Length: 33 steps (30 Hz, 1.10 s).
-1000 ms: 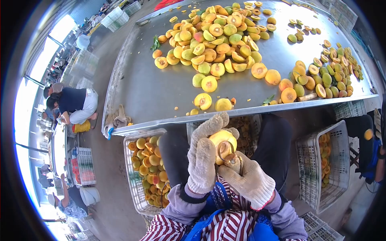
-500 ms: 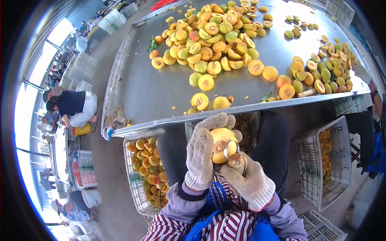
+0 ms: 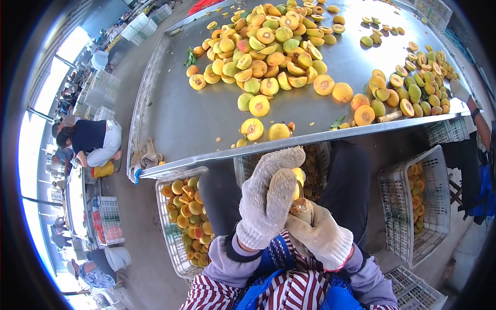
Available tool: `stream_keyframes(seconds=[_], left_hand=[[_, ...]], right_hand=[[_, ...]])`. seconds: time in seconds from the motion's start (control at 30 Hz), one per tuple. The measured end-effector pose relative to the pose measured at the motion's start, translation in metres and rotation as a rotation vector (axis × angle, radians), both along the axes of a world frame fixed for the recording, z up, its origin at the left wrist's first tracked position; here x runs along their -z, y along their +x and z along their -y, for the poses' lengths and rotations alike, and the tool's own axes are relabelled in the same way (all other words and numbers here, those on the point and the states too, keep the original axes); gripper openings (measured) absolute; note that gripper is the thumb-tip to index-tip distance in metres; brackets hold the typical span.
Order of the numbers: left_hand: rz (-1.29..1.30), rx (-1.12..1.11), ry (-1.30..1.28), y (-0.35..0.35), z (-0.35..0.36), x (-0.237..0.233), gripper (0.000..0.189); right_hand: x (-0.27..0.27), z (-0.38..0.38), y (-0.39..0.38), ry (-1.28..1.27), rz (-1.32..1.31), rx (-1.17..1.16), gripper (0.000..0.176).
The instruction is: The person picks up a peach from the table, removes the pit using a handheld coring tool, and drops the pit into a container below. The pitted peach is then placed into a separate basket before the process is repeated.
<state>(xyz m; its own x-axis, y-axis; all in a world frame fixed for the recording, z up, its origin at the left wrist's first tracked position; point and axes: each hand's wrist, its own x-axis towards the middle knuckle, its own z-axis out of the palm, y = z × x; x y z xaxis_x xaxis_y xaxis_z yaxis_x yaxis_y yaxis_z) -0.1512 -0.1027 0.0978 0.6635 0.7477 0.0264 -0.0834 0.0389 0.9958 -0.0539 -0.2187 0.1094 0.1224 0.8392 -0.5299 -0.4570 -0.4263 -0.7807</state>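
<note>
My left hand [image 3: 264,199], in a dirty knitted glove, is wrapped around a halved peach [image 3: 298,178]. Only a strip of its yellow flesh shows beside the fingers. My gloved right hand [image 3: 323,237] is closed on a pitting tool [image 3: 300,206], just below the peach. The tool's brown end shows at the fingertips; its metal loop is hidden now. Both hands are over my lap, in front of the metal table [image 3: 196,129]. On the table lies a large pile of halved peaches [image 3: 268,51], with a few cut halves [image 3: 252,129] near the edge.
A crate of peach halves [image 3: 188,217] stands left of my legs; another crate [image 3: 413,206] is at the right. Between my knees sits a third crate [image 3: 248,168]. A co-worker's gloved hand [image 3: 460,90] is by the right-hand peach pile [image 3: 418,90]. Gloves [image 3: 150,153] lie at the table corner.
My left hand has turned over the peach, so its fingers now cover most of it. The tool's metal loop, visible earlier against the flesh, is out of sight. The view has shifted slightly.
</note>
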Motion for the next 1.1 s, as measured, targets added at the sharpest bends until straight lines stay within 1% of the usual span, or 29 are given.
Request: stream_keyframes(seconds=[0.07,0.1,0.17,0.2,0.27,0.3,0.33,0.37,0.4,0.43,0.47,0.5,0.53,0.67,0.73,0.77,0.8,0.83,0.87,0.9,0.93,1.0,1.03,1.07,1.1], left_hand=[[-0.011,-0.043,0.243,0.001,0.002,0.003,0.046],[-0.010,-0.039,0.242,0.001,-0.001,-0.004,0.046],[0.126,0.249,-0.398,0.000,-0.010,-0.024,0.054],[0.127,0.249,-0.398,0.000,-0.008,-0.023,0.054],[0.278,0.162,-0.493,0.004,-0.001,-0.021,0.064],[0.232,0.121,-0.529,0.007,-0.001,-0.023,0.066],[0.236,0.127,-0.521,0.009,-0.002,-0.022,0.066],[0.268,0.079,-0.461,0.008,-0.003,-0.017,0.067],[0.296,0.026,-0.404,0.007,-0.001,-0.015,0.067],[0.231,-0.047,-0.341,0.008,0.001,-0.017,0.066],[0.234,-0.047,-0.338,0.009,0.000,-0.017,0.066],[0.250,-0.044,-0.274,0.008,0.000,-0.015,0.066],[0.264,-0.042,-0.211,0.007,0.001,-0.013,0.066],[0.370,-0.001,-0.232,0.000,0.002,-0.007,0.064],[0.344,-0.078,0.088,0.003,0.007,-0.004,0.060],[0.410,-0.097,0.062,0.006,0.009,-0.002,0.052],[0.414,-0.098,0.059,0.003,0.005,-0.005,0.052],[0.257,-0.072,0.088,-0.003,-0.001,-0.012,0.048],[0.100,-0.045,0.116,-0.007,-0.006,-0.019,0.044],[0.124,-0.035,-0.025,-0.006,-0.010,-0.023,0.037],[0.129,-0.037,-0.023,-0.006,-0.014,-0.026,0.037],[0.020,-0.001,0.140,-0.006,-0.020,-0.029,0.035],[0.039,-0.016,0.192,-0.005,-0.021,-0.027,0.037],[0.037,-0.017,0.192,-0.007,-0.022,-0.029,0.037],[0.034,0.013,0.107,-0.009,-0.024,-0.033,0.047]], right_hand=[[-0.008,0.002,0.006,-0.004,-0.201,-0.047,0.026],[-0.004,0.002,0.008,-0.005,-0.201,-0.042,0.026],[0.006,0.002,0.011,0.095,-0.274,-0.441,0.028],[0.001,0.008,-0.005,0.063,-0.041,-0.272,0.031],[-0.012,0.004,-0.005,0.054,0.213,-0.244,0.033],[-0.011,0.004,-0.005,0.058,0.216,-0.244,0.033],[-0.009,0.004,-0.005,0.093,0.263,-0.169,0.034],[-0.007,0.004,-0.005,0.123,0.305,-0.098,0.035],[-0.008,0.004,-0.005,0.120,0.303,-0.101,0.035],[-0.009,0.003,-0.004,0.082,0.285,-0.045,0.035],[-0.010,0.000,-0.002,0.047,0.271,0.012,0.036],[-0.006,-0.001,-0.003,0.062,0.342,0.013,0.036],[-0.006,-0.002,-0.005,0.062,0.344,0.013,0.036],[0.002,-0.006,-0.013,0.142,0.396,0.090,0.035],[0.003,-0.008,-0.015,0.162,0.413,0.106,0.035],[0.000,-0.009,-0.016,0.187,0.380,0.108,0.034],[-0.002,-0.010,-0.017,0.213,0.349,0.111,0.033],[-0.006,-0.012,-0.015,0.210,0.352,0.112,0.033],[-0.011,-0.015,-0.012,0.159,0.273,0.056,0.030],[-0.016,-0.017,-0.009,0.107,0.194,-0.002,0.027],[-0.019,-0.019,-0.005,0.110,0.199,-0.003,0.027],[-0.025,-0.022,0.001,-0.026,-0.097,-0.107,0.023],[-0.029,-0.022,0.003,-0.027,-0.096,-0.110,0.023],[-0.032,-0.022,0.003,-0.024,-0.171,-0.100,0.022],[-0.034,-0.023,0.003,-0.020,-0.243,-0.090,0.021]])
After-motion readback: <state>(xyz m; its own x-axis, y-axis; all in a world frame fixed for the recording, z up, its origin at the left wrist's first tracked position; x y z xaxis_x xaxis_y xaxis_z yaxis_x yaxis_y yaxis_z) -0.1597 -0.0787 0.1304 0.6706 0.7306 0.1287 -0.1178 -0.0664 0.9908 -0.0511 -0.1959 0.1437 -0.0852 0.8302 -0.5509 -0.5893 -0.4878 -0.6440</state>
